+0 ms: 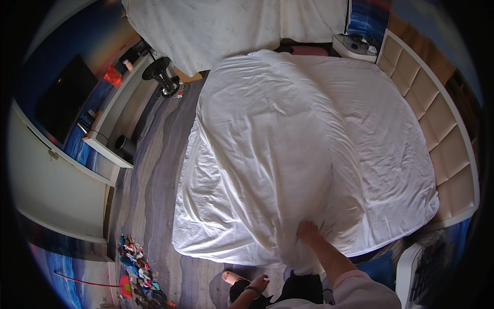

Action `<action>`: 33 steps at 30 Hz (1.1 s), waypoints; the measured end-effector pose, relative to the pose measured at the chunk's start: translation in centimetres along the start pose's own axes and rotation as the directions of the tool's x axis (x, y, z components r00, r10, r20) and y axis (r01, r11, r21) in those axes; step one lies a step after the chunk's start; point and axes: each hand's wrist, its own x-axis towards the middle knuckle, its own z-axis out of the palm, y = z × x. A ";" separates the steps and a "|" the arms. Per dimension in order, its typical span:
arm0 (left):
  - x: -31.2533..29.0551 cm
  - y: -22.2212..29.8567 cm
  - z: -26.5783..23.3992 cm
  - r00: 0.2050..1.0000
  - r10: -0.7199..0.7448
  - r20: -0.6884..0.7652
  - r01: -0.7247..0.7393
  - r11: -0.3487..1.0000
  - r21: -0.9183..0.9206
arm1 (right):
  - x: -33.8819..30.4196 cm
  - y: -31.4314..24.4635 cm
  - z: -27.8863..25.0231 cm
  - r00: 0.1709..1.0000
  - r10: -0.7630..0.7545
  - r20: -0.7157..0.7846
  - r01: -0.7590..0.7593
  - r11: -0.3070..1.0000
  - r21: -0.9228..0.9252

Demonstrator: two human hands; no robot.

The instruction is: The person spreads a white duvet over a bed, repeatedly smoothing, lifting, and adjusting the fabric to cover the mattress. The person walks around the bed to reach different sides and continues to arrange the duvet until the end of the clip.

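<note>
A white duvet [257, 129] lies rumpled over the left and middle of a large bed. Its near edge hangs over the side by my legs. My right hand [309, 230] is closed on the cloth at this near edge, the arm stretched forward. Folds run from that grip toward the far side. Off the bed, my left hand [260, 282] hangs low by my leg, a dark band on its wrist. Its fingers are loosely curled with a gap between them, and nothing shows in it. A white sheet [381, 134] covers the mattress to the right.
A padded headboard [424, 108] stands along the right. Swept litter [136, 268] lies on the floor at lower left beside a red dustpan [125, 286]. A black stool [162, 74] and a dark bin [125, 146] stand left. A white nightstand [355, 49] is beyond the bed.
</note>
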 end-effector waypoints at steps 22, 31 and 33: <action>-16.3 -27.7 -29.8 0.924 -0.178 -0.338 0.096 0.964 -0.246 | 8.2 -29.2 7.4 0.911 0.402 -0.088 -0.356 0.878 0.319; -10.4 -19.1 -39.5 0.988 -0.083 -0.130 0.043 0.958 -0.282 | 14.8 -34.0 3.9 0.671 0.638 -0.378 -0.421 0.747 0.514; -9.1 -17.8 -42.3 0.995 -0.019 -0.100 -0.007 0.966 -0.260 | 18.0 -35.1 2.0 0.741 0.543 -0.396 -0.347 0.814 0.466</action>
